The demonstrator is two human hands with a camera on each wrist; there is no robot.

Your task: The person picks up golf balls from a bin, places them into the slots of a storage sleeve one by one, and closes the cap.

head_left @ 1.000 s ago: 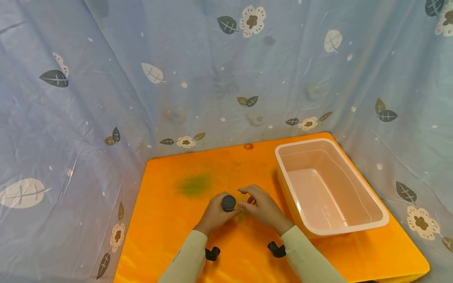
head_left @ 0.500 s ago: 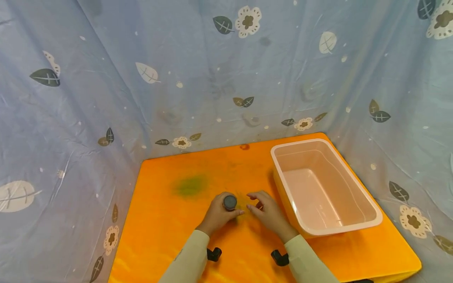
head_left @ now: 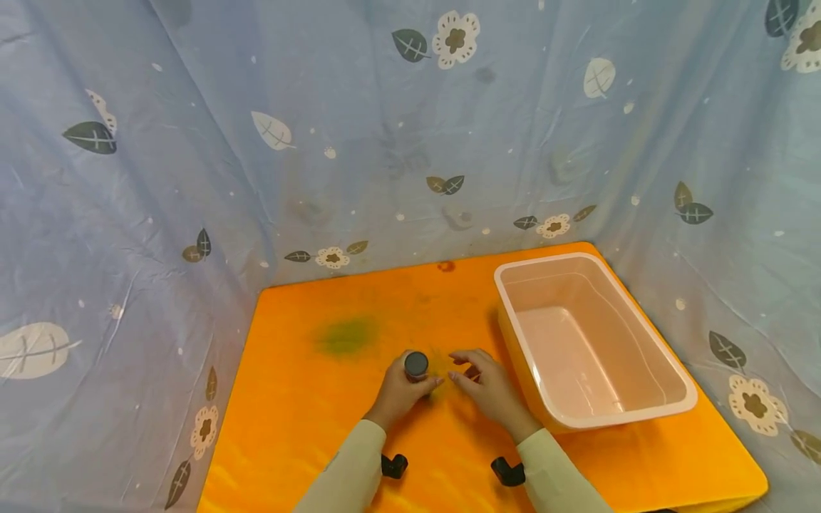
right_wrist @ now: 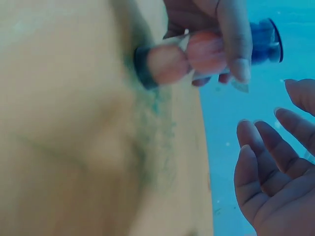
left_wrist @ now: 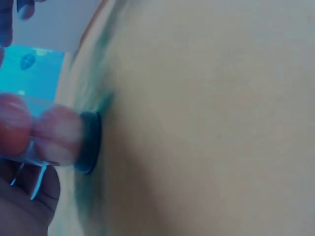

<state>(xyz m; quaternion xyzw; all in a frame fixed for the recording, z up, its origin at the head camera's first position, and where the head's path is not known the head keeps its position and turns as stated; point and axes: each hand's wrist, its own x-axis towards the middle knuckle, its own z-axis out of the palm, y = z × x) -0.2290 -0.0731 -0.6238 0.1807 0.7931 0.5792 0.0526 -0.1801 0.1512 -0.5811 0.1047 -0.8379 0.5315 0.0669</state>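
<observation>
A clear tube (right_wrist: pixel 167 64) with dark caps at both ends holds round pinkish-orange balls, at least two of which show. My left hand (head_left: pixel 396 392) grips it from the left side, fingers and thumb curled round. From the head view mainly its dark top cap (head_left: pixel 416 364) is seen, so the tube stands about upright. Its lower cap (left_wrist: pixel 89 142) is at or close above the orange cloth; whether it touches I cannot tell. To the right, my right hand (head_left: pixel 484 385) has loosely bent fingers, apart from the tube, with nothing in them.
A pale pink plastic bin (head_left: pixel 541 370) stands on the right of the table, just beyond my right hand. An orange cloth (head_left: pixel 301 413) with a green stain covers the table. Blue patterned curtains (head_left: pixel 378 107) enclose the back and sides.
Over the last second my right hand has drawn slightly away from the tube, widening the gap. My left hand keeps its grip, and the tube stays nearly in place.
</observation>
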